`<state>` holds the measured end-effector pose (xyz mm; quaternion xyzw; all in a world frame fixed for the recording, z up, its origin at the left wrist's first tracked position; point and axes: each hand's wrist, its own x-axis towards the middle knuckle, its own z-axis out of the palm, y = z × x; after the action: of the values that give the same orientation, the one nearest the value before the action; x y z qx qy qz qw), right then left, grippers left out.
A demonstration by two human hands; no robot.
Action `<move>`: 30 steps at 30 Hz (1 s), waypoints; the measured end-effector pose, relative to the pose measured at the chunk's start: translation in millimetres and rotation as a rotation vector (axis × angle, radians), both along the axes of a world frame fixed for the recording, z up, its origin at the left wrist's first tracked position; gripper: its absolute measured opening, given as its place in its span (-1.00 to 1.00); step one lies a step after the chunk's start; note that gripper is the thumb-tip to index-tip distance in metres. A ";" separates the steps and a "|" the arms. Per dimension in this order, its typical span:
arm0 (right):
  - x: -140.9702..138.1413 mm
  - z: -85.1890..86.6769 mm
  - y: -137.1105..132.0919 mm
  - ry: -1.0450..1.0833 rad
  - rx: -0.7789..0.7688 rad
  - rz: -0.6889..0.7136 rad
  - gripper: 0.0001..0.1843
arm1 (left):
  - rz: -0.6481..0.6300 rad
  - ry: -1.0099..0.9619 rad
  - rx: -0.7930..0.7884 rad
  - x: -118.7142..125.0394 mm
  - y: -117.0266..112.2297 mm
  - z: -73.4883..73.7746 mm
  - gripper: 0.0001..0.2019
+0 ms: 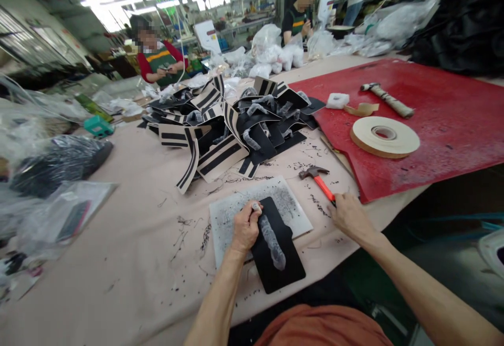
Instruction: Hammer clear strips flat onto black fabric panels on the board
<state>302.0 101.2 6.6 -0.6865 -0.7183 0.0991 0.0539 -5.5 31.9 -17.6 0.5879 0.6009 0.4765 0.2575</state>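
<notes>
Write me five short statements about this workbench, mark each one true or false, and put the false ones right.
1. The right hand grips the claw hammer by its handle. True.
2. The left hand is flat on the red sheet. False: the left hand is closed on a small pale object at the black panel.
3. The tape roll lies flat on the red sheet. True.
4. The striped pieces are stacked neatly. False: they lie in a jumbled heap.
5. The black panel fits wholly within the pale board. False: it extends past the board's near edge.
</notes>
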 end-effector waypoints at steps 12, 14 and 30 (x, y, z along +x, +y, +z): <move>-52.4 83.9 -18.8 0.823 -0.215 0.073 -0.59 | -0.014 -0.034 0.004 1.0 1.7 0.3 -0.81; -59.6 93.1 -29.6 0.634 -0.020 0.277 -0.57 | -0.016 -0.003 0.015 1.2 1.4 0.7 -0.81; -66.0 106.2 -34.4 0.063 0.124 0.681 -0.65 | -0.032 0.062 0.025 -1.6 1.1 -7.1 -0.82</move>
<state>236.0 66.8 112.8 -0.3995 -0.9088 0.0888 0.0815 -7.1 32.9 -24.7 0.6152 0.5931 0.4612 0.2389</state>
